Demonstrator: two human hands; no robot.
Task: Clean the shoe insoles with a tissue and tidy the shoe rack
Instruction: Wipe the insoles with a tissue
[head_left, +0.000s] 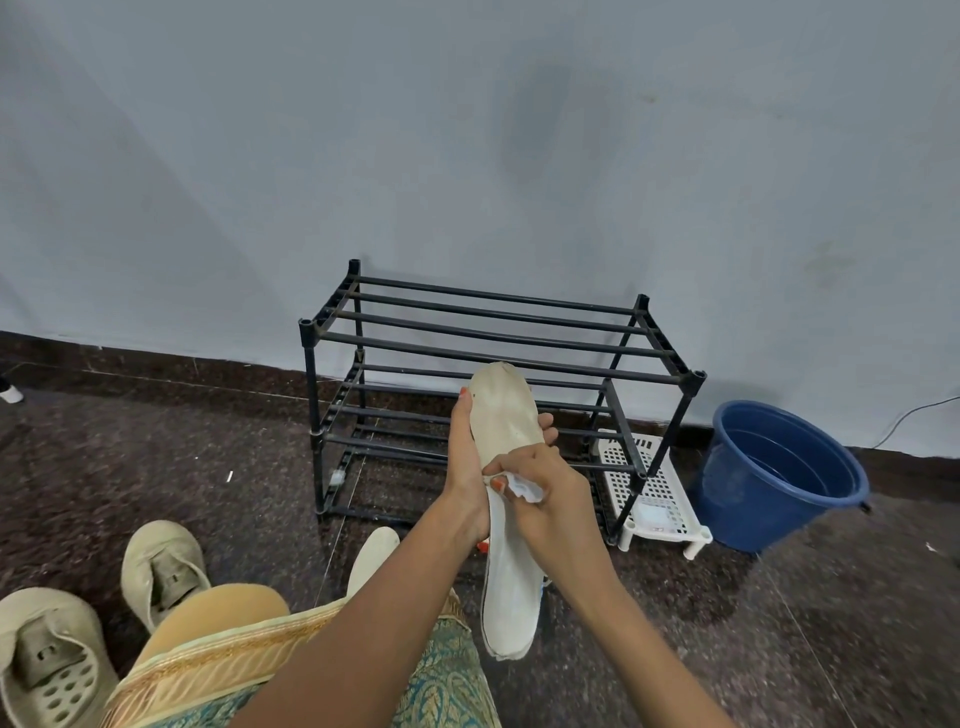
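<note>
My left hand (463, 467) grips a long cream insole (505, 410) by its left edge, holding it upright in front of the black shoe rack (498, 358). My right hand (545, 499) presses a crumpled white tissue (522, 487) against the middle of the insole. The insole's lower end (511, 608) hangs down toward the floor. A second cream insole (371, 558) lies on the floor behind my left forearm. Two beige shoes (161, 569) (49, 654) sit on the floor at the lower left. The rack's two tiers of bars hold nothing.
A blue bucket (779, 473) stands right of the rack. A white perforated plastic stand (652, 493) sits on the floor at the rack's right end. My knee in patterned cloth (218, 623) fills the lower centre. The pale wall rises behind the rack.
</note>
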